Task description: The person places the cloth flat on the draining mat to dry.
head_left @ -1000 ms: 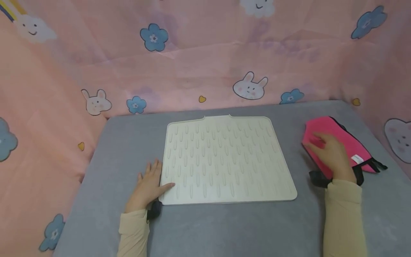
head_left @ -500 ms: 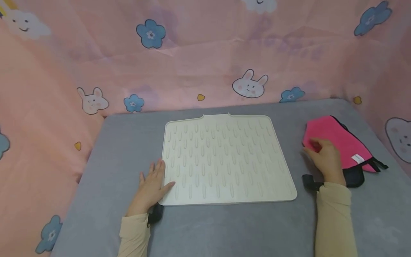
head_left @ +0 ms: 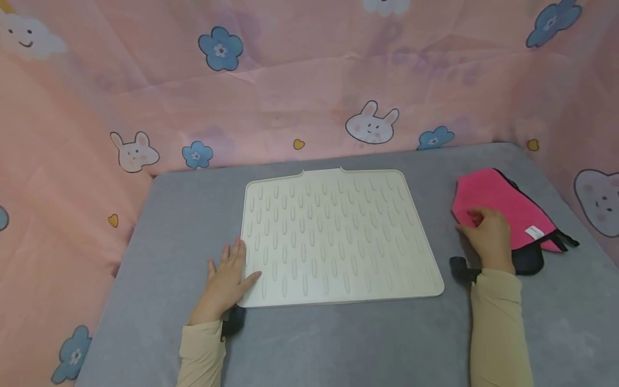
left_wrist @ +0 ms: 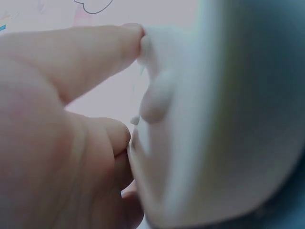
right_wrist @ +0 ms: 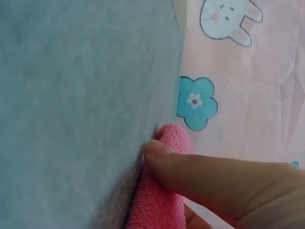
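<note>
A cream-white mat [head_left: 333, 236] with rows of raised ridges lies on the grey table, a small tab on its far edge. My left hand [head_left: 224, 282] rests at its near left corner, thumb on top and fingers along the left edge. In the left wrist view the fingers [left_wrist: 95, 52] touch the pale mat [left_wrist: 190, 143], which is blurred. To the right lies a pink terry cloth [head_left: 508, 199] with black trim, black straps and a white label. My right hand [head_left: 490, 239] pinches its left edge; the right wrist view shows the thumb [right_wrist: 176, 167] against the pink pile [right_wrist: 159, 205].
Grey fabric covers the table [head_left: 367, 344]. A pink curtain [head_left: 275, 97] printed with rabbits, flowers and clouds hangs behind it and along both sides. Each wrist wears a black device, such as the right camera mount [head_left: 464, 269].
My right hand has shifted slightly left and its fingers have closed on the cloth's left edge. The left hand stays on the mat. The head view has shifted a little.
</note>
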{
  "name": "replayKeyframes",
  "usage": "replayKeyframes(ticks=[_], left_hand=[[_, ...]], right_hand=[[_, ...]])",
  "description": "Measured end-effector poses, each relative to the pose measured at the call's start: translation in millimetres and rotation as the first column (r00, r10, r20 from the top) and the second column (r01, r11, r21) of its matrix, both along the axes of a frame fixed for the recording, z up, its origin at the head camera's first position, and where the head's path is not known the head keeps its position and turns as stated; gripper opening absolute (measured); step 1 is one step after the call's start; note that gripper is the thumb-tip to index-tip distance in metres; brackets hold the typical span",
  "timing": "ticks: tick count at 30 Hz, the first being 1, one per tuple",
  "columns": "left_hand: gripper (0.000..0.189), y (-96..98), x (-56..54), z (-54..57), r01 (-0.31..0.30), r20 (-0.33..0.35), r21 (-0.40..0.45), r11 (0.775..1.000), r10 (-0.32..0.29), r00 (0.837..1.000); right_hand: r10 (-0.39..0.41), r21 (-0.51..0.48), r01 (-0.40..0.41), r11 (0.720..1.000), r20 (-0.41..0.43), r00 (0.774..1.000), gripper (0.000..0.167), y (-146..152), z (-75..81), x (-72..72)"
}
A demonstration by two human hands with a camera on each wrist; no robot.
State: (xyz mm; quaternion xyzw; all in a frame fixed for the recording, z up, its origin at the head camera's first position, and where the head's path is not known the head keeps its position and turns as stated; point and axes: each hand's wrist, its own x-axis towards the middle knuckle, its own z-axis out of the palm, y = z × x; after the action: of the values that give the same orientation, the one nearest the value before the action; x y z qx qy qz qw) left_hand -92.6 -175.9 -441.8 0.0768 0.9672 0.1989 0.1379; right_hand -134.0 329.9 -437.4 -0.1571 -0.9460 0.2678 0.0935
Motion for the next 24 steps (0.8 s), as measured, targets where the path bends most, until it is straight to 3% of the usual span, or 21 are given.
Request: replayKeyframes(ticks=[9, 16, 21, 24], left_hand=[[0.083, 0.1, -0.2, -0.3, -0.007, 0.014, 0.006, 1.000, 0.007, 1.000], [0.084, 1.3, -0.6, -2.4, -0.010, 0.009, 0.003, 1.000, 0.010, 1.000], [0.083, 0.6, 0.7, -2.4, -0.010, -0.013, 0.014, 1.000, 0.010, 1.000], [0.082, 0.4, 1.3, -1.6, -0.008, -0.016, 0.017, 1.000, 0.008, 1.000]], right_hand=[[-0.049, 0.033, 0.049, 0.998, 0.001, 0.999, 0.028, 0.8, 0.6, 0.3], [-0.075, 0.039, 0.075, 0.996, -0.003, 0.997, 0.028, 1.7, 4.8, 2.5], [-0.124, -0.011, 0.124, 0.992, -0.051, 0.991, 0.030, -0.4, 10.9, 3.0], [-0.144, -0.045, 0.140, 0.989, -0.120, 0.982, 0.030, -1.8, 14.3, 4.3]])
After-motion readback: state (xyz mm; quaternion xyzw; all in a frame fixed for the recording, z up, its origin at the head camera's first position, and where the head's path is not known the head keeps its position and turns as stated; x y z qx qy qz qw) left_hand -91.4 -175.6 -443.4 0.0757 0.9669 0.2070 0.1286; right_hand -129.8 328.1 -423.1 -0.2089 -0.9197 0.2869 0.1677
